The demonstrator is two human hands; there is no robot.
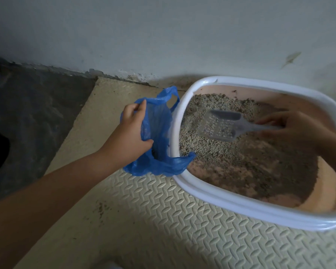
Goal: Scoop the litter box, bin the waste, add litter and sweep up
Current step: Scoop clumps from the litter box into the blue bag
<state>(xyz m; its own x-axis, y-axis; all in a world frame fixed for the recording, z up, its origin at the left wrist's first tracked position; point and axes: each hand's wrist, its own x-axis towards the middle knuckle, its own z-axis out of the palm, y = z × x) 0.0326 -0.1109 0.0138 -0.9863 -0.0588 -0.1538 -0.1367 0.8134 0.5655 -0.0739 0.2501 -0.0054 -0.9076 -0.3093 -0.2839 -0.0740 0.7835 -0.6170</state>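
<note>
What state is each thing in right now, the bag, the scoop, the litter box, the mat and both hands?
Blue bag: held open beside the box.
Scoop: held over the litter, looks empty.
Litter box: litter piled at one end, base partly bare.
Mat: scattered litter bits.
Left hand: gripping the bag's rim.
Right hand: gripping the scoop handle.
</note>
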